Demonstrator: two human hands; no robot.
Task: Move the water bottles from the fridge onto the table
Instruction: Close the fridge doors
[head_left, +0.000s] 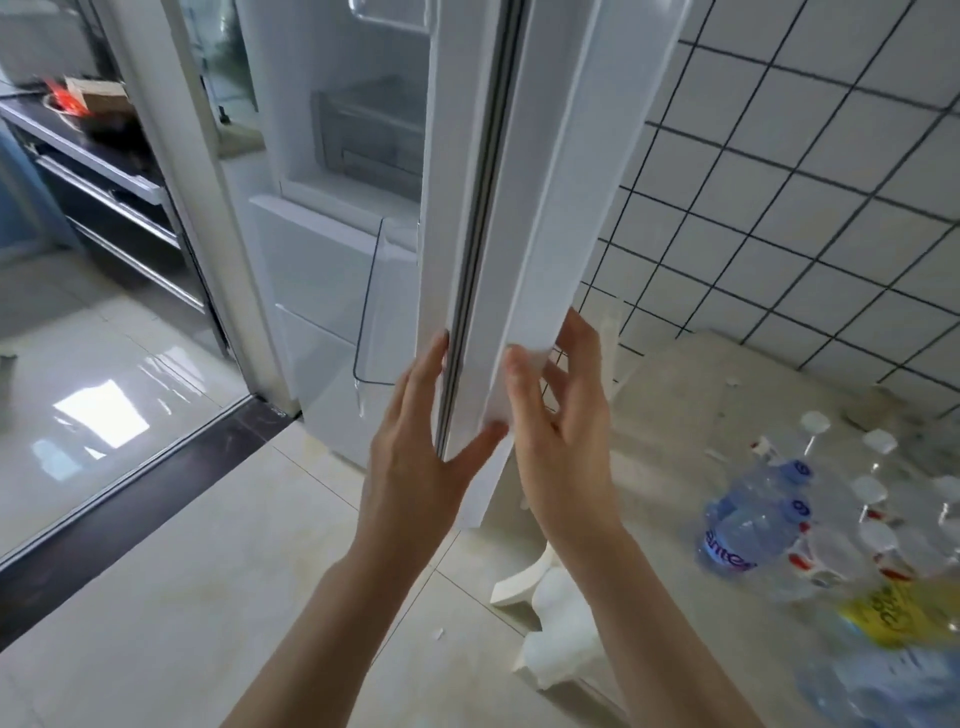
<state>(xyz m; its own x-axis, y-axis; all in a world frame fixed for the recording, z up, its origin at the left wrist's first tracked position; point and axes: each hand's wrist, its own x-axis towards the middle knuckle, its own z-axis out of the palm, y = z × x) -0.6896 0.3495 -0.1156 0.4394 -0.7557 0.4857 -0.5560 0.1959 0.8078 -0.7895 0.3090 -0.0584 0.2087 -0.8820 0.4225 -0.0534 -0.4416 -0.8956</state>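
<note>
Presently logged, door stage of the fetch.

Fridge door (498, 218): white, edge-on to the camera, dark gasket running down its length; swung partly out, direction of travel not determinable.

Left hand (415, 452): fingers spread and flat, palm pressed to the door's inner face beside the gasket; holding nothing.

Right hand (558, 431): fingers loosely spread, thumb on the door's outer edge, remaining fingers curled behind it; no bottle held.

Fridge interior (363, 140): white walls, one clear drawer, a clear door bin lower down; no bottles visible inside from this angle.

Water bottles (841, 525): clear, white-capped with red labels, plus two blue-tinted ones with blue caps, grouped on the bench (701, 395) at lower right, beside the tiled wall (805, 182).

Step, judged: working the door, with transfer largely or wholly done if the interior is as bare as it appears.

Next move calls for: a look at the hidden shelves, then either swinging wide to reach in or pressing shut against the gasket, fingers clear of the edge.
</note>
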